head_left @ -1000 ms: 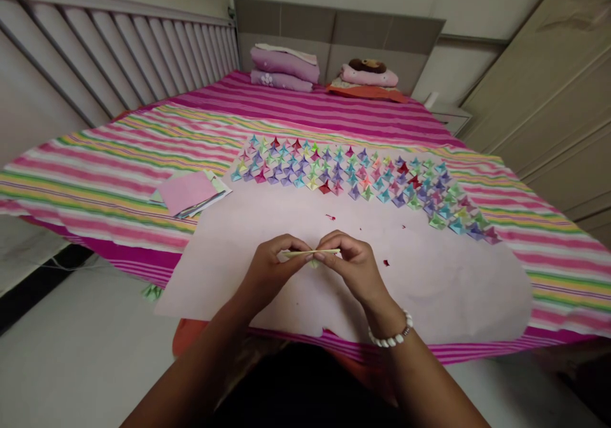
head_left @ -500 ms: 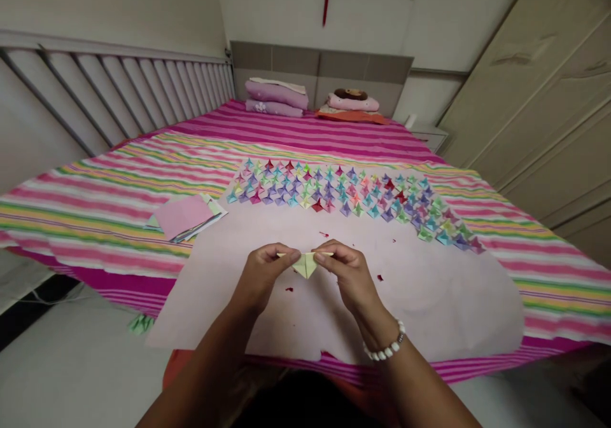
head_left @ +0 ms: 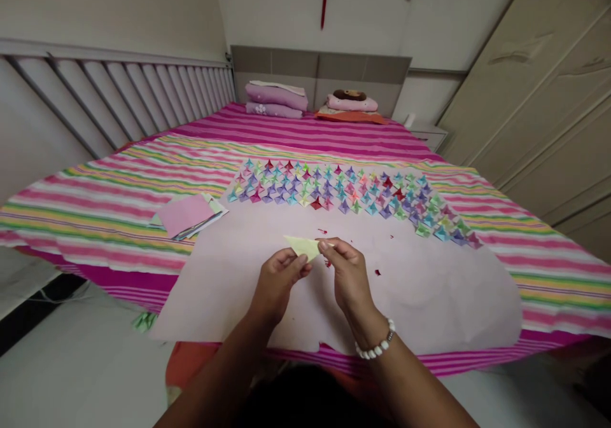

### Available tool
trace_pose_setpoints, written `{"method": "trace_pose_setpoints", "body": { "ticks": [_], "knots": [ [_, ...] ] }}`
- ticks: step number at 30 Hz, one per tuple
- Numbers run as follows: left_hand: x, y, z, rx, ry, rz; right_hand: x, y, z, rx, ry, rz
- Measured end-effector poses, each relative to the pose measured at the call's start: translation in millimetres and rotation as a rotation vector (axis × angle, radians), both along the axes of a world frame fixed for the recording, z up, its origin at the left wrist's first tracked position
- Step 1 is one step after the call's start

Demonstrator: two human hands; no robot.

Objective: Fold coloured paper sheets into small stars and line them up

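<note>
A pale yellow folded paper [head_left: 303, 246], triangular in outline, is pinched between both hands above a large whitish sheet [head_left: 229, 288]. My left hand [head_left: 277, 282] grips its lower edge between thumb and fingers. At the paper's right corner my right hand [head_left: 347, 266] pinches, a white bead bracelet [head_left: 377, 345] on that wrist. Small red paper scraps [head_left: 377, 272] lie on the sheet near the hands. Beyond them, many little folded-paper pieces [head_left: 344, 189] in several colours stand in rows along the sheet's far part.
To the left, a stack of coloured paper [head_left: 186, 215] with pink on top overlaps the sheet's edge. Everything rests on a bed with a striped cover [head_left: 109, 196]. Folded bedding [head_left: 277, 97] lies by the headboard [head_left: 296, 65]. Green crumpled paper [head_left: 144, 321] is on the floor.
The yellow paper has turned, now showing a flat triangular face. My left hand has shifted its hold from the left corner to the lower edge; my right hand still pinches the right side.
</note>
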State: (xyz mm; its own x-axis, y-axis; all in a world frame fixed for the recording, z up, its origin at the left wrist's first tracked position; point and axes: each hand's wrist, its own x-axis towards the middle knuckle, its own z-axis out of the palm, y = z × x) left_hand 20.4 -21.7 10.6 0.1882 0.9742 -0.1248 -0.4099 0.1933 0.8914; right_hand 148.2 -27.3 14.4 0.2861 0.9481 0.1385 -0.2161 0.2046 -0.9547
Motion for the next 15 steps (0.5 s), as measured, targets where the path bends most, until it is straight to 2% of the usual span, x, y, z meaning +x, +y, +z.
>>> {"method": "trace_pose_setpoints", "body": {
  "ticks": [2, 4, 8, 11, 15],
  "knots": [
    [-0.2, 0.3, -2.5, -0.041, 0.005, 0.068, -1.5, -3.8, 0.8, 0.0, 0.009, -0.005],
    [-3.2, 1.6, -5.2, -0.039, 0.027, 0.08, -2.0, -8.5, 1.0, 0.007, -0.005, 0.026],
    [-10.0, 1.1, -6.5, -0.009, 0.004, 0.014, -0.6, -15.8, 2.7, -0.001, -0.026, 0.108],
    [-12.6, -1.7, -2.7, -0.008, -0.047, -0.038, 0.6, -17.3, 7.9, -0.04, 0.029, 0.166],
    [-14.9, -3.0, 2.6, 0.003, -0.014, -0.128, 2.1, -16.0, 15.3, -0.105, 0.075, 0.249]
  ]
}}
